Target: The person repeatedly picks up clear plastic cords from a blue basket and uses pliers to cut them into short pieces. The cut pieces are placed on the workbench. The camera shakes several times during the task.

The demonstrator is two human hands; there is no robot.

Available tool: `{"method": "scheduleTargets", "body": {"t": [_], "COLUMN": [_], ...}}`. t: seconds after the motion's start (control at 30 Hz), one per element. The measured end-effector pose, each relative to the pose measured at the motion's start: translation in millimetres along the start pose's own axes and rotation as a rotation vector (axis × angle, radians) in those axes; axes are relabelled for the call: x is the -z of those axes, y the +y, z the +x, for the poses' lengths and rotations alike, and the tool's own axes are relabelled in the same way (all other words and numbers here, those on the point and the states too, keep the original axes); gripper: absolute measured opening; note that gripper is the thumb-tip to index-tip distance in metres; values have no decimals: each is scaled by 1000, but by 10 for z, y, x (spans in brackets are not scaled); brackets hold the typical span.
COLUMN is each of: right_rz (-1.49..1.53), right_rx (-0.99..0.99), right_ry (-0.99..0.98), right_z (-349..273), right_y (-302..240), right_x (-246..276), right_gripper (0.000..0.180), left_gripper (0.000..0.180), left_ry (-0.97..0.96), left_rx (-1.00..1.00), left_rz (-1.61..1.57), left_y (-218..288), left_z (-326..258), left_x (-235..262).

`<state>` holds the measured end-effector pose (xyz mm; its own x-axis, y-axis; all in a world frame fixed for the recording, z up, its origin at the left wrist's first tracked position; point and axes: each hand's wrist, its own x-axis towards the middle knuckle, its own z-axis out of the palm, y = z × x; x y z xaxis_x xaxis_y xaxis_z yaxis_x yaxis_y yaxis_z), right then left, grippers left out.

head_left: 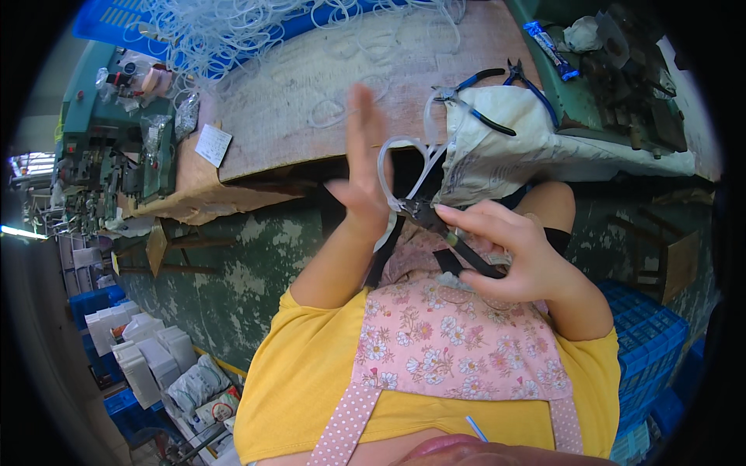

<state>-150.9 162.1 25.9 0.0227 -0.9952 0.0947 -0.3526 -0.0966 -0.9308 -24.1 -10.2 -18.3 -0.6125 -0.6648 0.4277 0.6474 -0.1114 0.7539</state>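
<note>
My right hand grips dark-handled pliers, their jaws pointing up and to the left. At the jaws is a loop of clear plastic tubing, which rises toward the table edge; whether the jaws bite on it I cannot tell. My left hand is raised beside the loop, slightly blurred, with its fingers stretched out and the thumb apart. The tubing passes close along its palm side, and I cannot tell if they touch.
Two more pliers with blue and black handles lie on and beside a white sack. Tangled tubing fills a blue basket at the far left. A paper note lies on the wooden table. Green machines flank it.
</note>
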Motion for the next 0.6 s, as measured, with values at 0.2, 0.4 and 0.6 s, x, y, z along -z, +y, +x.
{"method": "scheduleTargets", "body": {"t": [0.2,0.4,0.6], "right_rz": [1205,-487,-710], "right_rx": [-95,197,224], "right_ry": [-51,312,300], "right_z": [-7,52,6], "right_y": [10,62,51], "right_x": [-46,-222,-293], "right_gripper": [74,64,66], "left_gripper": [82,81,82], "left_ry": [65,326,322], "left_rx": [-225,129,131], "left_rz": [456,-317,-328], "left_y": [-63,206,284], "left_z": [-71,132,148], "left_x": [42,-33,-111]}}
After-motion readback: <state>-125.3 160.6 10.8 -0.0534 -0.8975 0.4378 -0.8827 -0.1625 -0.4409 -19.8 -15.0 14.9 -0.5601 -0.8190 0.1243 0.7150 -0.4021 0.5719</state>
